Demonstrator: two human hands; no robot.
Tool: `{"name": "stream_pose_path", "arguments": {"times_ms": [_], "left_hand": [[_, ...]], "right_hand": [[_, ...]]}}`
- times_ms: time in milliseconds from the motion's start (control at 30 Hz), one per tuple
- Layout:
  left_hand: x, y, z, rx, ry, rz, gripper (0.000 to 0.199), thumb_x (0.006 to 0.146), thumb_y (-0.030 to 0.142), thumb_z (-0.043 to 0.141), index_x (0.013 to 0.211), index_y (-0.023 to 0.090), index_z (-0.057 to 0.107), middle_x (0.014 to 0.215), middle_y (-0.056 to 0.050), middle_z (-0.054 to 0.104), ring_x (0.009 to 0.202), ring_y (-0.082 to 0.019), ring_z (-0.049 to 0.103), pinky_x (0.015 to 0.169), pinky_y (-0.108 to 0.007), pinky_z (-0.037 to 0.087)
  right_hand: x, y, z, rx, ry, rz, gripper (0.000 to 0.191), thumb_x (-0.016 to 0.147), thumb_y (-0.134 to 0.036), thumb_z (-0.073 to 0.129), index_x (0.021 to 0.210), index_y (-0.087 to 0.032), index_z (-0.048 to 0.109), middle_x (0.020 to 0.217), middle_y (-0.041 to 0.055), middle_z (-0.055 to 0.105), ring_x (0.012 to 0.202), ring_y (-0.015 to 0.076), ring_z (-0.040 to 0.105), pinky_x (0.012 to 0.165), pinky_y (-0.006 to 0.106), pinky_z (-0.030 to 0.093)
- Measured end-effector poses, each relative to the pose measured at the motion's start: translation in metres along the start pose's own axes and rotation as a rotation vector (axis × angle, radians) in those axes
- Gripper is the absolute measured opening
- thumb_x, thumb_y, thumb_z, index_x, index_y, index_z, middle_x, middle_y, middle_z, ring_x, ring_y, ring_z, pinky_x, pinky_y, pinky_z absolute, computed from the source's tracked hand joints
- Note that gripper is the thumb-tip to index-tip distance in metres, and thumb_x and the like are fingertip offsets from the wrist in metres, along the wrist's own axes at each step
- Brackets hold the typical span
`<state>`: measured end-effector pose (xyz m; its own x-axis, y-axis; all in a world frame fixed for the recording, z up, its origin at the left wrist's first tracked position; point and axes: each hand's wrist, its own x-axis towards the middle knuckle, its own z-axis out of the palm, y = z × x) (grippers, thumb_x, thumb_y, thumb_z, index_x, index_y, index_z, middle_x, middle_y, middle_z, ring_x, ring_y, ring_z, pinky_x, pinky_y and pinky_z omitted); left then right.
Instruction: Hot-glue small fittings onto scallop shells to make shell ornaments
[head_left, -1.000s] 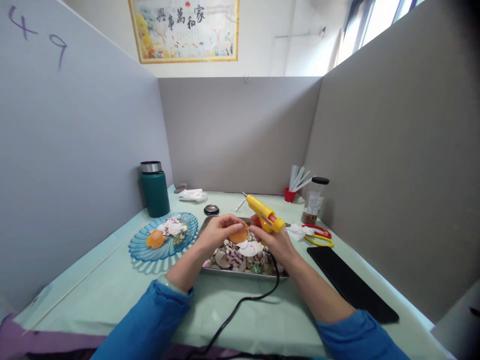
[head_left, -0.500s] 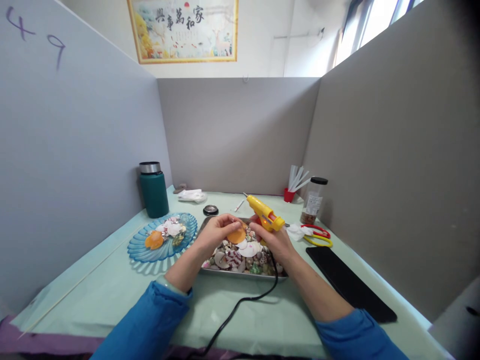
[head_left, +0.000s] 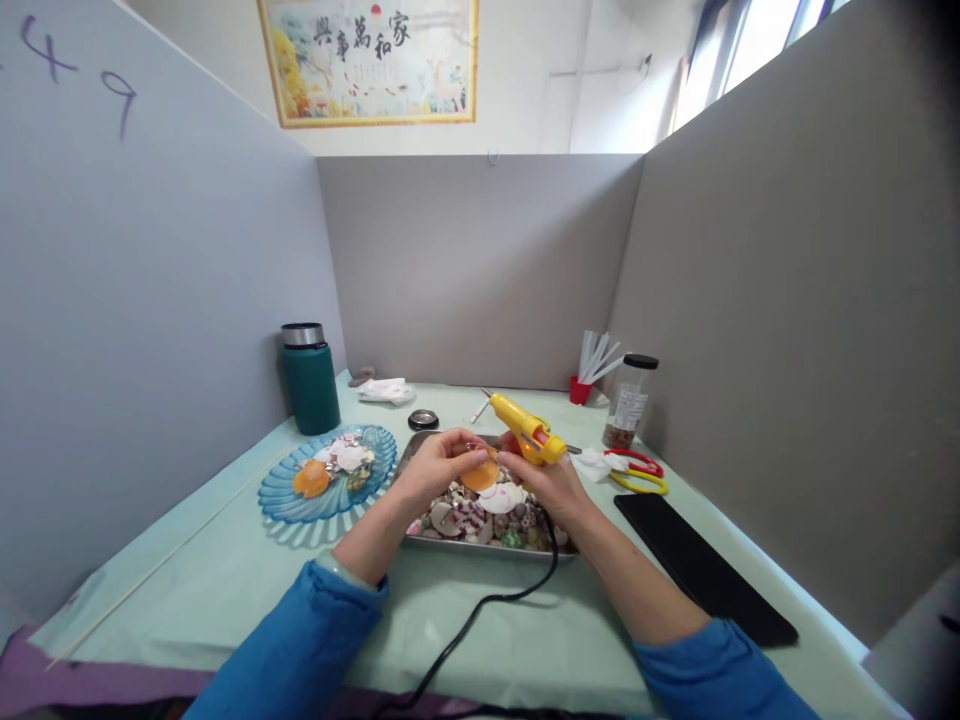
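Note:
My left hand [head_left: 444, 464] pinches a flat orange shell piece [head_left: 480, 477] above the metal tray [head_left: 480, 546]. Beside it, my right hand [head_left: 553, 484] is wrapped round a yellow hot glue gun [head_left: 523, 428], its nozzle pointing up and left. The right thumb and fingertips meet the left fingers near the shell's upper edge; whether they grip it too, I cannot tell. Mixed seashells [head_left: 469, 515] fill the tray below. From the glue gun a black cord [head_left: 480, 602] runs over the tray's front rim.
On the left stand a blue scalloped plate [head_left: 281, 490] holding shells and a green bottle [head_left: 310, 385]. To the right are a red cup [head_left: 579, 390] of glue sticks, a black-lidded jar [head_left: 630, 405], scissors [head_left: 639, 482] and a black slab [head_left: 697, 565]. Grey partitions enclose the table.
The fingertips of both hands have drawn together at the orange shell piece, and the glue gun has tilted slightly. The whole view has shifted a little.

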<state>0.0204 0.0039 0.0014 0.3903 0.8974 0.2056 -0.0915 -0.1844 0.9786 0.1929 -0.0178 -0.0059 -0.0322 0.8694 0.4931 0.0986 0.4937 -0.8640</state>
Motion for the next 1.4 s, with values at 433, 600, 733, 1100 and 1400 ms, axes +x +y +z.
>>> {"name": "stream_pose_path", "arguments": {"times_ms": [433,600,733,1100,1400], "left_hand": [[0.000,-0.001,-0.002,0.041,0.009,0.020,0.026,0.069,0.036,0.072,0.078,0.014,0.063,0.069,0.000,0.065,0.061,-0.011,0.058,0.059,-0.021,0.043],[0.001,-0.002,0.000,0.005,0.009,0.006,0.027,0.068,0.033,0.073,0.085,0.015,0.063,0.072,0.000,0.066,0.062,-0.011,0.060,0.058,-0.021,0.045],[0.002,-0.003,0.000,-0.016,-0.009,-0.010,0.037,0.064,0.026,0.076,0.098,0.016,0.064,0.082,-0.003,0.070,0.071,-0.014,0.064,0.064,-0.023,0.049],[0.001,-0.006,0.003,0.149,-0.035,-0.040,0.033,0.075,0.043,0.063,0.086,0.011,0.061,0.071,-0.006,0.065,0.056,-0.018,0.067,0.042,-0.024,0.051],[0.001,-0.011,0.007,0.228,0.006,0.037,0.030,0.080,0.043,0.057,0.088,0.015,0.063,0.072,-0.005,0.066,0.053,-0.017,0.066,0.042,-0.022,0.048]], "right_hand": [[0.000,0.000,0.000,0.075,-0.033,0.032,0.031,0.067,-0.037,0.071,0.088,-0.016,0.060,0.065,-0.0019,0.054,0.052,0.0101,0.046,0.050,0.025,0.040],[0.001,0.003,-0.001,0.051,0.004,0.032,0.030,0.068,-0.037,0.070,0.087,-0.016,0.061,0.064,-0.0016,0.054,0.053,0.0105,0.046,0.051,0.025,0.040],[0.000,0.002,-0.001,0.020,0.012,0.046,0.028,0.068,-0.037,0.069,0.086,-0.017,0.061,0.062,-0.0022,0.053,0.051,0.0104,0.045,0.050,0.025,0.039],[0.002,0.009,-0.001,0.027,0.006,0.025,0.028,0.068,-0.036,0.069,0.086,-0.016,0.061,0.064,-0.0023,0.052,0.050,0.0094,0.044,0.049,0.025,0.039],[0.001,0.006,-0.003,0.028,-0.018,0.060,0.032,0.069,-0.038,0.070,0.088,-0.015,0.060,0.062,-0.0031,0.052,0.054,0.0103,0.045,0.050,0.024,0.038]]}}
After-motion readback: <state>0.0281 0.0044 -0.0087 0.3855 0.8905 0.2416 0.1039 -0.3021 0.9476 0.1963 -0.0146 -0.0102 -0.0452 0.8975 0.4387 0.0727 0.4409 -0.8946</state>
